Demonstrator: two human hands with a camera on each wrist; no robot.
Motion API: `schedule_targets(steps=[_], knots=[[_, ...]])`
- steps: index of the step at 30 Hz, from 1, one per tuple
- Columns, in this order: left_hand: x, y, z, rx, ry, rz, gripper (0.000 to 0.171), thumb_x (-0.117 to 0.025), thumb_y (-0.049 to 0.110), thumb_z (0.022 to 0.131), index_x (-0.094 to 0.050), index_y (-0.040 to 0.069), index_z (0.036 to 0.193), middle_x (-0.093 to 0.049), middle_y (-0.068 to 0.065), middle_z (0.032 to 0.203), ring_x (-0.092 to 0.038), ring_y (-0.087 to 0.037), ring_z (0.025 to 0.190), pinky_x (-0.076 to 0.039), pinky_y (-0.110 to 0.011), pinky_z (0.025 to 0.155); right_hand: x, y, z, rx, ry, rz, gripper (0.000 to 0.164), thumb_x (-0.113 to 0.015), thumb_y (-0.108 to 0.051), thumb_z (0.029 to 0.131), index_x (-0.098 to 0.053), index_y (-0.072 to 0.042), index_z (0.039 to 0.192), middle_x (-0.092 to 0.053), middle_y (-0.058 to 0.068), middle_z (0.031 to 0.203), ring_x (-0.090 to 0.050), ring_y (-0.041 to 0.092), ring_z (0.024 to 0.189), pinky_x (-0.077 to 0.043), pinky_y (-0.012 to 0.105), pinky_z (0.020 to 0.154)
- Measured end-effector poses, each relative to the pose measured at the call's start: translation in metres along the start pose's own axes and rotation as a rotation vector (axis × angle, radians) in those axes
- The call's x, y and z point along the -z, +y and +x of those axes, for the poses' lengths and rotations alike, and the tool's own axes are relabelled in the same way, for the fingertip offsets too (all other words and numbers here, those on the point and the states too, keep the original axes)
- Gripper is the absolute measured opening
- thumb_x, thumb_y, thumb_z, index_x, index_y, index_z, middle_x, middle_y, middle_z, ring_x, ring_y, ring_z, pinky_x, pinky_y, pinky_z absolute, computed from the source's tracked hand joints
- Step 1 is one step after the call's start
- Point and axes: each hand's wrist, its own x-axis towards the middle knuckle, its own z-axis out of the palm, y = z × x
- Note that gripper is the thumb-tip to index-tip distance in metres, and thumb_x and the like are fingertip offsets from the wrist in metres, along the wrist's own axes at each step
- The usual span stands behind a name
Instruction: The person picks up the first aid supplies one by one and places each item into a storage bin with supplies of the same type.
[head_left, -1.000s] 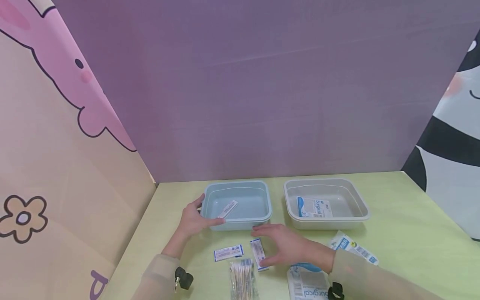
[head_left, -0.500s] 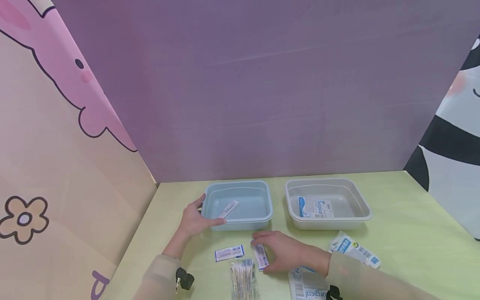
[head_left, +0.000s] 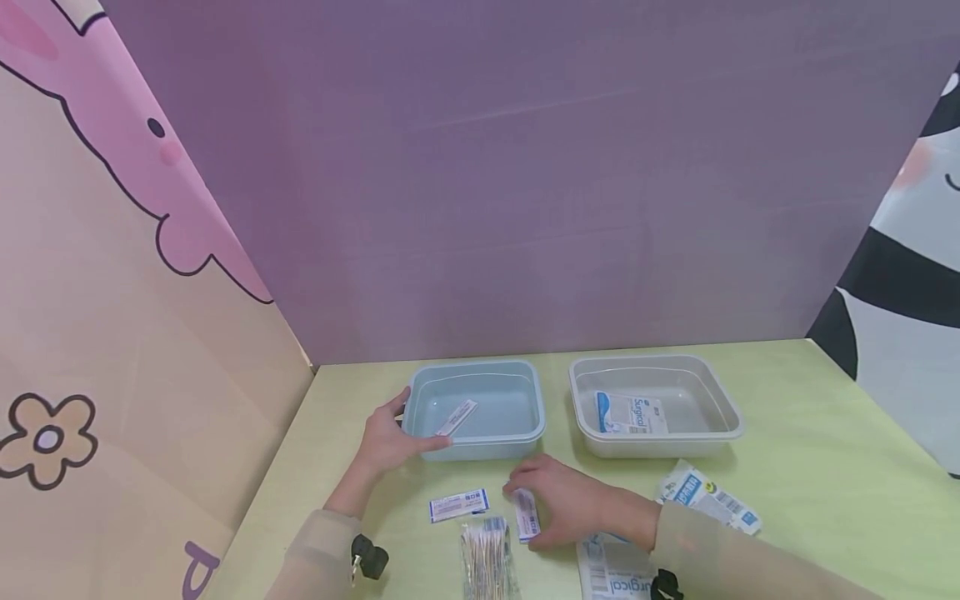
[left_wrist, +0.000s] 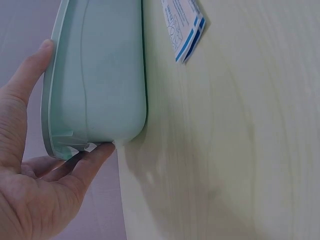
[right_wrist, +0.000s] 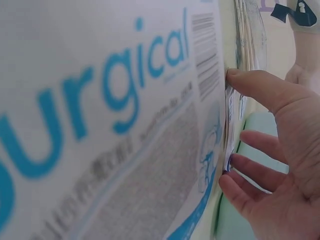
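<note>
My left hand [head_left: 387, 442] holds the near-left corner of a light blue plastic basin [head_left: 480, 451], thumb along the front rim. In the left wrist view, other fingers press the side of that basin [left_wrist: 110, 75]. One slim white packet [head_left: 457, 418] lies inside. My right hand [head_left: 572, 502] pinches a small white-and-blue adhesive bandage packet [head_left: 528, 517] on the table, thumb at its near end and fingers at the far end. A similar packet [head_left: 459, 506] lies to its left. In the right wrist view, a "Surgical" pack [right_wrist: 125, 115] fills the foreground beside my right hand [right_wrist: 295, 155].
A grey-white basin [head_left: 660, 448] stands at the right with a "Surgical" pack [head_left: 631, 414] in it. A bag of cotton swabs [head_left: 487, 562] lies in front. Under my right forearm are another "Surgical" pack [head_left: 615, 575] and a white-and-blue package [head_left: 712, 500]. A purple panel [head_left: 525, 183] rises behind.
My right hand has come down onto the bandage packet; its fingers have closed in toward the ends, and the packet has turned and shifted slightly right. My left hand stays on the blue basin.
</note>
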Motion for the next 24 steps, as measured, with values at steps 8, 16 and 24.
schedule_targets(steps=[8,16,24], knots=[[0.0,0.001,-0.001,0.003,-0.001,0.009,0.121,-0.102,0.037,0.067,-0.038,-0.001,0.163,-0.063,-0.024,0.147,-0.066,-0.04,0.129,-0.062,-0.05,0.098,0.001,-0.006,-0.002,-0.056,-0.006,0.024,0.068,-0.096,-0.034,0.071,-0.071,-0.013,0.132,-0.065,-0.001,0.13,-0.058,0.018,0.124,-0.054,0.037,0.109],[-0.001,0.001,0.0,0.002,-0.001,0.017,0.122,-0.102,0.037,0.067,-0.038,-0.001,0.163,-0.063,-0.024,0.147,-0.066,-0.039,0.128,-0.063,-0.049,0.097,0.001,-0.01,-0.004,-0.047,0.006,-0.007,0.067,-0.092,-0.031,0.072,-0.07,-0.014,0.133,-0.062,-0.005,0.129,-0.058,0.011,0.121,-0.054,0.034,0.11],[0.0,0.003,-0.001,-0.002,-0.004,0.013,0.122,-0.102,0.037,0.067,-0.038,-0.001,0.163,-0.063,-0.024,0.147,-0.066,-0.039,0.128,-0.063,-0.049,0.097,0.007,-0.014,-0.007,-0.012,0.062,-0.035,0.063,-0.091,-0.033,0.074,-0.071,-0.014,0.131,-0.066,-0.004,0.128,-0.063,0.014,0.121,-0.055,0.036,0.11]])
